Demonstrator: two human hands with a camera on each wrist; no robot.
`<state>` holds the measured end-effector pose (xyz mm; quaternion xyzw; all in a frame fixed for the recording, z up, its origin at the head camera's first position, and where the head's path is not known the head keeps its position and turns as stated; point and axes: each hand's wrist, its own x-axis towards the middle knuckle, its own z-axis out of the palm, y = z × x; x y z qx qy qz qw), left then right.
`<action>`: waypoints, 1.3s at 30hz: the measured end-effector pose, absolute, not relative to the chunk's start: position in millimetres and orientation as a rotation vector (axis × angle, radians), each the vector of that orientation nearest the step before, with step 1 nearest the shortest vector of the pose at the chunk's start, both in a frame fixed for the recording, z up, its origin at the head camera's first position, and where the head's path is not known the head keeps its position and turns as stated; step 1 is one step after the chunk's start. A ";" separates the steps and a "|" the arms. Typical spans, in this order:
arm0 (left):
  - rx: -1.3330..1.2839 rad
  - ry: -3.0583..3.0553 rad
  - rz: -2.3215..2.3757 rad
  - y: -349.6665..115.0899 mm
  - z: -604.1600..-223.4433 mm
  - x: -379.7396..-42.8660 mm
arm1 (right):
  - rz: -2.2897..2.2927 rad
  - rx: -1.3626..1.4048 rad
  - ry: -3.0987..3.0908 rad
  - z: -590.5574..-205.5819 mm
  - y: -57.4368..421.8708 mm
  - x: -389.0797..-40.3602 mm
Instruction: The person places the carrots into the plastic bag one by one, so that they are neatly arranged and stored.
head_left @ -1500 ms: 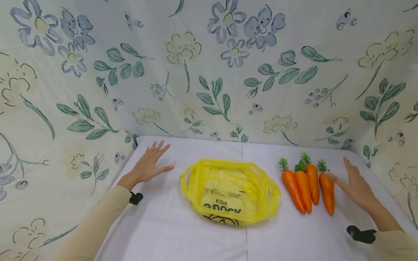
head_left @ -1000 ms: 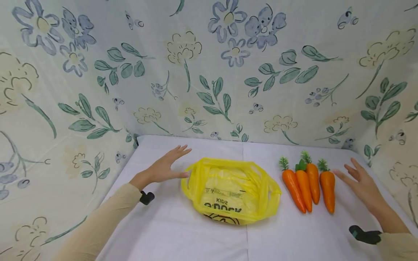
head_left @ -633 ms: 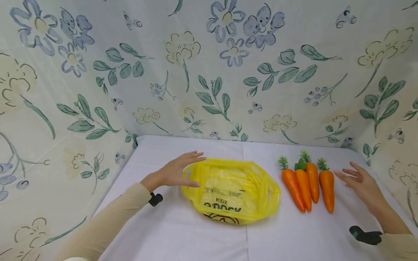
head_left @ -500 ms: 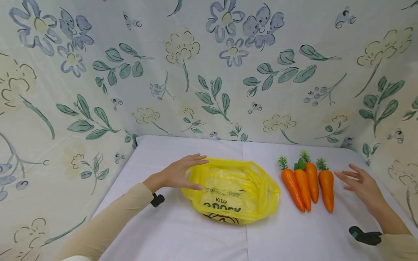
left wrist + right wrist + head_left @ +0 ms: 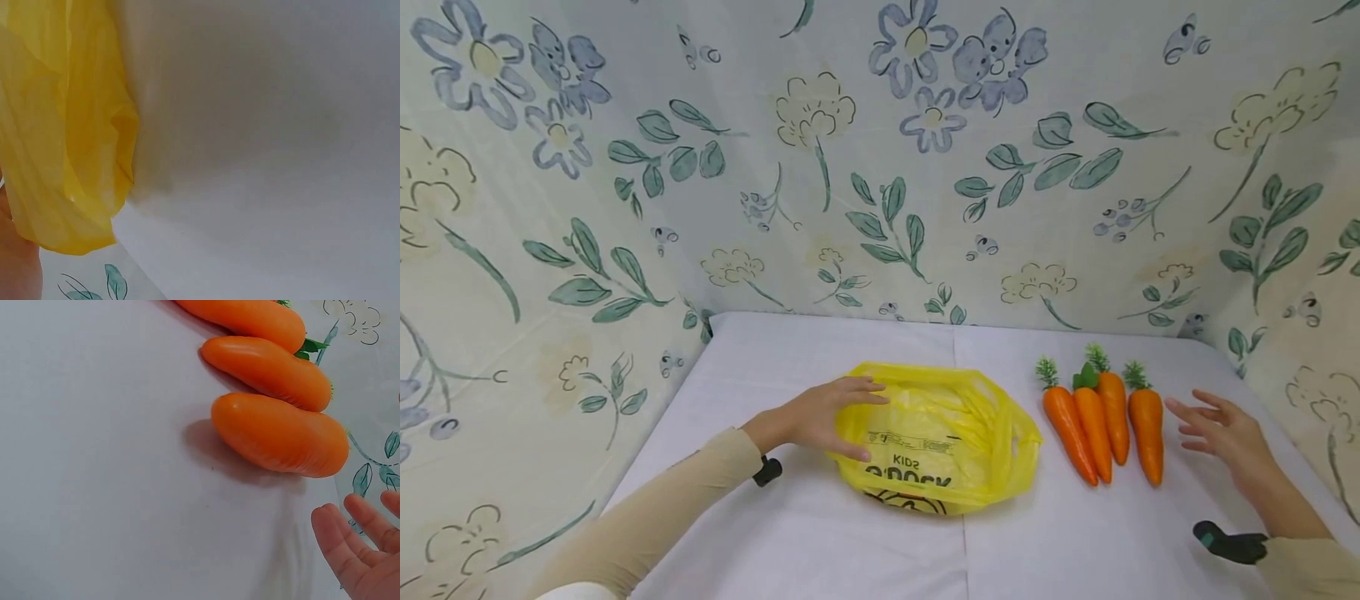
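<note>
A yellow plastic bag (image 5: 917, 496) with dark printing lies on the white-covered table, its mouth spread toward the camera. Over its left rim reaches my left hand (image 5: 820, 417), fingers extended and thumb apart, overlapping the bag's left handle. In the left wrist view, the yellow plastic (image 5: 81, 125) hides most of that hand. Several orange carrots (image 5: 1147, 433) with green tops lie side by side to the right of the bag. Just right of the rightmost carrot (image 5: 281, 434) is my right hand (image 5: 1228, 433), fingers loosely spread, holding nothing.
The white tablecloth (image 5: 797, 533) has a seam running down its middle. Floral fabric (image 5: 880, 192) hangs along the back and both sides. A black wrist camera (image 5: 1228, 542) is strapped at my right wrist, and another (image 5: 767, 472) at my left.
My left hand has moved right from the bare cloth to the bag's left rim. My right hand has drawn slightly away from the rightmost carrot, its fingers relaxing. Bag and carrots stay in place.
</note>
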<state>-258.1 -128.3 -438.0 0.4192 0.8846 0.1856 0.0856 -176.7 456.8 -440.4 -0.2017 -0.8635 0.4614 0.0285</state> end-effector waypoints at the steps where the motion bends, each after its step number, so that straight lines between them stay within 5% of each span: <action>1: 1.253 2.637 0.538 -127.7 -439.9 -257.8 | 1.428 -0.644 -2.666 -440.7 456.6 -177.1; 17: 1.485 2.651 0.405 -122.2 -452.9 -255.9 | 1.606 -0.675 -2.645 -454.6 462.0 -183.1; 39: 1.414 2.733 0.229 -128.1 -453.7 -260.3 | 1.511 -0.780 -2.722 -461.4 456.5 -191.7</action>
